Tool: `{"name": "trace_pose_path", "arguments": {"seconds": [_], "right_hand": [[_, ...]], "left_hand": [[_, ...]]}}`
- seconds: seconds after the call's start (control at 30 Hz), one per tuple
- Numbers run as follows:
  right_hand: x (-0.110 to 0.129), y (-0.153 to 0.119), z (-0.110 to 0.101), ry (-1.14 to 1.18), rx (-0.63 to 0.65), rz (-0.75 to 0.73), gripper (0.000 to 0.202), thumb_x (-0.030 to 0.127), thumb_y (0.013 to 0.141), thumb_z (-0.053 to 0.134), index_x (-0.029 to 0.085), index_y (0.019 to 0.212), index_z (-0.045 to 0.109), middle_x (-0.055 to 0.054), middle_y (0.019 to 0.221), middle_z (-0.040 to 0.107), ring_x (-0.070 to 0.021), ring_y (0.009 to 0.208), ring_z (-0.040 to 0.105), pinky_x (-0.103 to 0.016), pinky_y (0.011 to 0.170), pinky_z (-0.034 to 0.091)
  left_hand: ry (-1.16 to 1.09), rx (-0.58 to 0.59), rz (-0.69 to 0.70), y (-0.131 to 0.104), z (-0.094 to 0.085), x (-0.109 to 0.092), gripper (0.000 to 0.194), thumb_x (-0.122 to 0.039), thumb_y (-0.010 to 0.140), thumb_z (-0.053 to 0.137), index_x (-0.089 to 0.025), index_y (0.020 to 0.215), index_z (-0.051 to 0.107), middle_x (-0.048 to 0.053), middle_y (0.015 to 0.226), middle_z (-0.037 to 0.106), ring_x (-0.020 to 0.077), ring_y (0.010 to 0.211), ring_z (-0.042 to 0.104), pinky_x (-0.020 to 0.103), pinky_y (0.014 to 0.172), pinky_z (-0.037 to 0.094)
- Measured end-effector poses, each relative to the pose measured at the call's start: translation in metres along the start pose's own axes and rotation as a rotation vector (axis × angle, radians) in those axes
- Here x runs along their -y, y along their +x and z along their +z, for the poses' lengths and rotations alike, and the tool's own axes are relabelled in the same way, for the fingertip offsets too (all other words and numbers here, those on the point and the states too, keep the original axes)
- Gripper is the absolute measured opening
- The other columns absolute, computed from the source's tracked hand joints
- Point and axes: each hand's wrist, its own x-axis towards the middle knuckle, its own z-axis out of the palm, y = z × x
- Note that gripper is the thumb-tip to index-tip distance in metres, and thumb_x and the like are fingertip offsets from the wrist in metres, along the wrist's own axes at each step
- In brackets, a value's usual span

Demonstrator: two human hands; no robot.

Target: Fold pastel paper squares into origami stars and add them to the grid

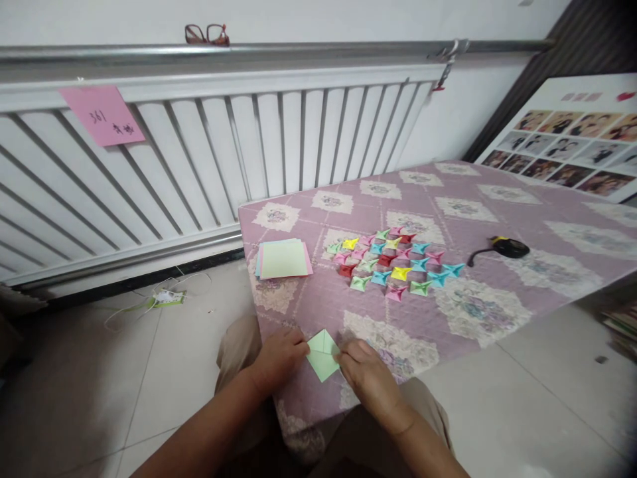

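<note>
A light green square of paper point(323, 362) with creases lies near the table's front edge, turned so that one corner points away from me. My left hand point(284, 352) has its fingers closed at the paper's left corner. At the right corner, the fingers of my right hand point(363, 372) pinch the edge. Beyond the hands stand several small folded paper figures point(400, 273) in rows, in yellow, red, pink, green and blue. A stack of square paper sheets point(283, 259), pale green on top with pink and blue below, rests to the left of them.
A patterned pink cloth covers the table point(318, 299). A black and yellow object with a cord point(510, 247) lies at the right, before a photo board point(567, 136). Behind is a radiator point(279, 133) with a pink note point(103, 116); glasses point(206, 34) sit on the pipe. A power strip point(169, 298) is on the floor.
</note>
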Motion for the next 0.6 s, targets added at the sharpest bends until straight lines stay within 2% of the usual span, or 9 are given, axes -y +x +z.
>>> {"name": "trace_pose_path", "arguments": {"seconds": [0.27,0.6], "right_hand": [[0.003,-0.001,-0.008,-0.013,0.053,-0.028,0.021,0.021,0.095,0.043,0.021,0.087,0.063,-0.003,0.084,0.060,-0.0193,0.082,0.050,-0.033,0.076,0.040],[0.005,0.001,-0.012,0.000,0.054,-0.030,0.024,0.023,0.095,0.041,0.023,0.086,0.064,-0.002,0.080,0.059,-0.0188,0.079,0.049,-0.032,0.072,0.038]], "left_hand": [[0.084,-0.006,0.036,-0.001,0.002,0.001,0.023,-0.021,0.095,0.040,-0.019,0.085,0.061,0.003,0.092,0.057,0.0178,0.083,0.049,0.028,0.071,0.038],[0.135,-0.005,0.092,-0.003,0.000,-0.001,0.020,-0.018,0.094,0.041,-0.019,0.084,0.059,0.005,0.091,0.056,0.0191,0.080,0.049,0.029,0.065,0.038]]}}
